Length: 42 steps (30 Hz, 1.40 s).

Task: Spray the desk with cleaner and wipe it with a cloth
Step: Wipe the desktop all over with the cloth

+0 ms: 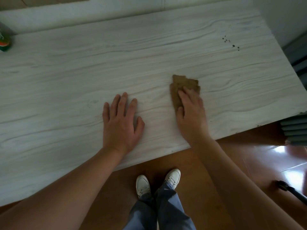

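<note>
Desk (66, 72) seen from above: white top with grey wood-grain print, filling most of the view. Below its near edge, glossy brown floor (232, 163) with a bright patch of reflected light at right. Two bare forearms (74, 188) reaching up from the bottom edge onto the desktop. Blue-grey trousers (159, 211) and white lace-up shoes (172, 177) down at bottom centre, standing on the floor just clear of the desk's near edge. Left hand (120, 123) flat on the bare desktop, palm down, fingers straight and slightly spread, holding nothing. Right hand (192, 113) just to its right, near the front edge, palm down with straight fingers pressing on a cloth (184, 83), not curled round it. Cloth brown, folded, lying flat on the desk, its far half sticking out beyond the fingertips, its near part hidden under the hand. Grey ribbed object (295, 130) at the right edge beside the desk's corner, kind impossible to tell. Black rod-like item (285, 186) at lower right, cut off by the frame. Green and orange bottle (5, 44) at the far left edge on the desk, blurred and mostly out of view, well apart from both hands. Cluster of small dark spots (230, 43) on the desktop near the far right corner, well beyond the cloth.
</note>
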Available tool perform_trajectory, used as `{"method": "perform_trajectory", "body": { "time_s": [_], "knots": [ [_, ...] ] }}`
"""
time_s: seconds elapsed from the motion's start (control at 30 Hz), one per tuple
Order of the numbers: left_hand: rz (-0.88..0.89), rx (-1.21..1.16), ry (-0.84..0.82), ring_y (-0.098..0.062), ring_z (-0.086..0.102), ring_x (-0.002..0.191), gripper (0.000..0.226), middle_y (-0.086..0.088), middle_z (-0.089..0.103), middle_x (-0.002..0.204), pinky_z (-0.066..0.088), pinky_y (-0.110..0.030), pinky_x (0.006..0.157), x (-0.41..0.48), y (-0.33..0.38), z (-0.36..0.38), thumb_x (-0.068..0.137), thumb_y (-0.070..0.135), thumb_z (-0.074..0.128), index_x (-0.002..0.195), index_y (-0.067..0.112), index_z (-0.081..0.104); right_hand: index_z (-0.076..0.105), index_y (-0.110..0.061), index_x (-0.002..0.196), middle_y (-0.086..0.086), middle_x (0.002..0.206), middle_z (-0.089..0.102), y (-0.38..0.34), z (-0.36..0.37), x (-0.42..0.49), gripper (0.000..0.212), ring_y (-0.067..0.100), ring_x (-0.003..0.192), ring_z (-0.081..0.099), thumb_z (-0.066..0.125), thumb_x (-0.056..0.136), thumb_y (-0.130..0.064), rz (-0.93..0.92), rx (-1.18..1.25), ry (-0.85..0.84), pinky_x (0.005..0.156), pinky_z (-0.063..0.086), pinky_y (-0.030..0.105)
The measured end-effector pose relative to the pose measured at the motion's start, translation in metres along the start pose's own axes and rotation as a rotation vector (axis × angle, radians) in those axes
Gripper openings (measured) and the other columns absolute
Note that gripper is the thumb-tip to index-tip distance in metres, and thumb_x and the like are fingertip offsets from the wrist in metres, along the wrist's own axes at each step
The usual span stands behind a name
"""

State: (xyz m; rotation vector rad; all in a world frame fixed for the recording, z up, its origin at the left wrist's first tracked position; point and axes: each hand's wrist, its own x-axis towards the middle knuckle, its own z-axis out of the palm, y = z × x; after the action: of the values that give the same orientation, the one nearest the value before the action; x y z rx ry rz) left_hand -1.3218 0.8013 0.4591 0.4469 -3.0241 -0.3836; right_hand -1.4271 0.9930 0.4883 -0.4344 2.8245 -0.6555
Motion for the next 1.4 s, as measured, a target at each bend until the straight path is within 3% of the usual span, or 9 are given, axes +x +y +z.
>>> {"method": "perform_trajectory", "body": {
  "time_s": [0.27, 0.4, 0.5, 0.6, 0.87, 1.1, 1.23, 1.3, 1.4],
  "knots": [
    [-0.002, -0.028, -0.017, -0.032, 0.018, 0.157, 0.062, -0.012, 0.029, 0.166, 0.010, -0.055, 0.128, 0.000, 0.002, -0.004, 0.097, 0.047, 0.035, 0.152, 0.017, 0.042, 0.043, -0.016, 0.149, 0.002, 0.156, 0.039, 0.016, 0.015, -0.094, 0.052, 0.021, 0.149, 0.026, 0.031, 0.100, -0.027, -0.328, -0.046, -0.090, 0.119, 0.032, 0.048],
    [-0.039, -0.144, 0.053, -0.031, 0.029, 0.153, 0.055, -0.012, 0.041, 0.160, 0.015, -0.053, 0.127, 0.001, 0.001, -0.006, 0.097, 0.039, 0.039, 0.143, 0.014, 0.054, 0.043, -0.016, 0.149, 0.003, 0.156, 0.040, 0.008, 0.026, -0.122, 0.053, 0.024, 0.150, 0.027, 0.033, 0.098, -0.025, -0.405, -0.094, -0.135, 0.118, 0.034, 0.050],
    [-0.066, -0.275, 0.136, -0.031, 0.044, 0.143, 0.046, -0.011, 0.054, 0.149, 0.027, -0.048, 0.123, -0.007, -0.004, -0.013, 0.097, 0.030, 0.045, 0.137, 0.011, 0.060, 0.043, -0.018, 0.149, 0.001, 0.156, 0.040, 0.004, 0.028, -0.126, 0.051, 0.021, 0.150, 0.026, 0.032, 0.100, -0.027, -0.414, -0.069, -0.141, 0.119, 0.033, 0.049],
    [-0.032, -0.228, 0.200, -0.030, 0.052, 0.135, 0.043, -0.010, 0.060, 0.143, 0.034, -0.045, 0.115, -0.024, -0.025, -0.026, 0.096, 0.027, 0.049, 0.134, 0.011, 0.063, 0.041, -0.020, 0.149, -0.002, 0.157, 0.037, 0.008, 0.026, -0.116, 0.049, 0.018, 0.149, 0.025, 0.030, 0.102, -0.029, -0.371, -0.057, -0.117, 0.120, 0.030, 0.047],
    [-0.239, -0.001, 0.175, -0.039, 0.048, 0.137, 0.049, -0.016, 0.053, 0.148, 0.036, -0.051, 0.112, -0.109, -0.147, -0.053, 0.095, 0.030, 0.045, 0.135, 0.007, 0.061, 0.033, -0.017, 0.153, 0.001, 0.162, 0.028, -0.052, 0.047, -0.101, 0.049, 0.022, 0.151, 0.015, 0.034, 0.104, -0.025, -0.306, -0.090, -0.127, 0.124, 0.015, 0.042],
    [-0.253, 0.000, 0.161, -0.033, 0.040, 0.145, 0.049, -0.013, 0.045, 0.156, 0.034, -0.048, 0.117, -0.123, -0.156, -0.047, 0.100, 0.031, 0.042, 0.143, 0.010, 0.054, 0.032, -0.015, 0.153, 0.005, 0.160, 0.031, -0.146, 0.107, -0.133, 0.056, 0.026, 0.151, 0.018, 0.046, 0.100, -0.024, -0.606, -0.141, -0.229, 0.125, 0.014, 0.042],
    [-0.249, -0.018, 0.160, -0.032, 0.040, 0.146, 0.048, -0.013, 0.045, 0.156, 0.035, -0.048, 0.118, -0.126, -0.156, -0.049, 0.102, 0.029, 0.041, 0.144, 0.009, 0.054, 0.038, -0.017, 0.151, 0.003, 0.157, 0.038, -0.148, 0.106, -0.133, 0.054, 0.022, 0.149, 0.025, 0.041, 0.098, -0.024, -0.660, -0.128, -0.245, 0.124, 0.018, 0.038],
    [-0.255, -0.042, 0.162, -0.032, 0.038, 0.147, 0.048, -0.012, 0.044, 0.157, 0.033, -0.048, 0.120, -0.126, -0.156, -0.050, 0.101, 0.028, 0.041, 0.144, 0.009, 0.054, 0.038, -0.019, 0.151, 0.000, 0.158, 0.036, -0.135, 0.095, -0.120, 0.052, 0.020, 0.149, 0.024, 0.038, 0.100, -0.023, -0.632, -0.140, -0.241, 0.123, 0.015, 0.034],
    [-0.254, -0.053, 0.176, -0.031, 0.038, 0.147, 0.048, -0.011, 0.045, 0.157, 0.032, -0.049, 0.120, -0.126, -0.155, -0.050, 0.099, 0.026, 0.042, 0.143, 0.010, 0.055, 0.036, -0.020, 0.152, -0.003, 0.161, 0.030, -0.107, 0.071, -0.085, 0.049, 0.019, 0.150, 0.021, 0.038, 0.103, -0.020, -0.441, -0.123, -0.196, 0.124, 0.019, 0.039]
  ]
}}
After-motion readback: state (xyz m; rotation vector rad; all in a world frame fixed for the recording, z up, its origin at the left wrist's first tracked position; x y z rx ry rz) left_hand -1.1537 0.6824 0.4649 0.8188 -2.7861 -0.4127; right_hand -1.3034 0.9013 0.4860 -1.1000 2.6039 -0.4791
